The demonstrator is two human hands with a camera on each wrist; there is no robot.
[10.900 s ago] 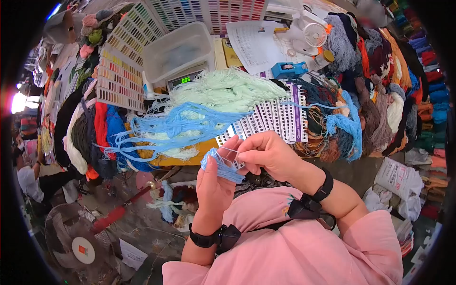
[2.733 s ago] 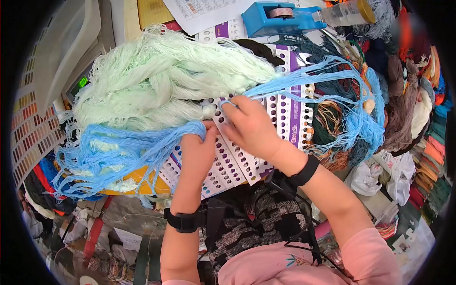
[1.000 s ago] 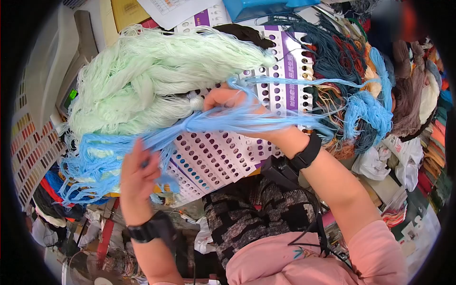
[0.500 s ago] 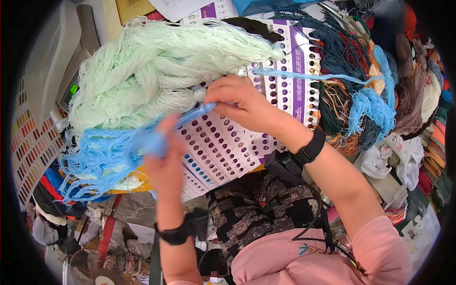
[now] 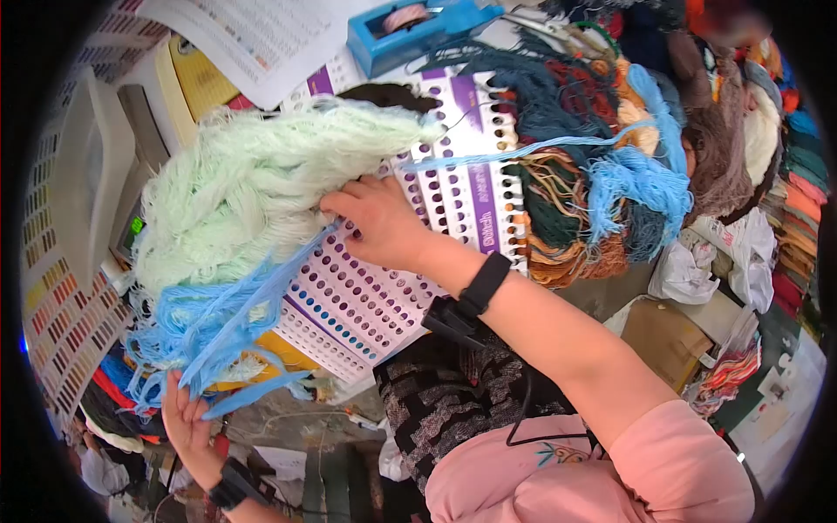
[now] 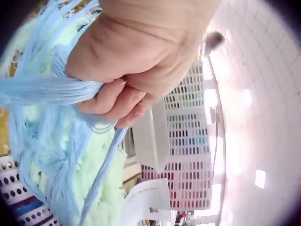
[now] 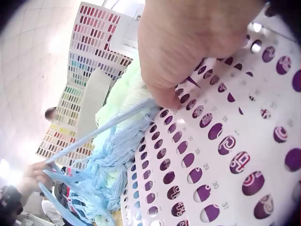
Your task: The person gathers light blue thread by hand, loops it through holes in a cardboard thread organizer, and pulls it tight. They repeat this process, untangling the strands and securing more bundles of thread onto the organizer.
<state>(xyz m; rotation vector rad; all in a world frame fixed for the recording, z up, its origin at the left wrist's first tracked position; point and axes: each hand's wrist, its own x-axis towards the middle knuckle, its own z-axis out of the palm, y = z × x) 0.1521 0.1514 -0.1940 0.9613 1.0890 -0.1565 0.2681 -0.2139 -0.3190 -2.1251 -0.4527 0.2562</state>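
A length of light blue thread [image 5: 299, 256] runs between my two hands in the head view. At the table's left front edge my left hand [image 5: 186, 427] grips the blue strands; the left wrist view shows its fingers curled round a thick blue bundle [image 6: 42, 90]. My right hand [image 5: 377, 224] pinches the other end, over the white cards with rows of holes [image 5: 366, 292]. In the right wrist view its fingertips are low over the cards, partly hidden by the hand. Loose blue thread [image 5: 187, 314] lies over a big pale green hank [image 5: 244, 192].
Another light blue hank [image 5: 632, 192] lies right, one strand [image 5: 523, 151] reaching over the cards. Behind are a blue tape dispenser [image 5: 370, 44] and a printed sheet [image 5: 253, 44]. A plastic bin [image 5: 85, 174] and colour chart [image 5: 65, 322] stand left, dark threads [image 5: 558, 96] right.
From near the cards my left hand has moved down and left, drawing the blue thread out straight. My right hand stays by the green hank. Earlier, both hands worked a small blue coil before the chest.
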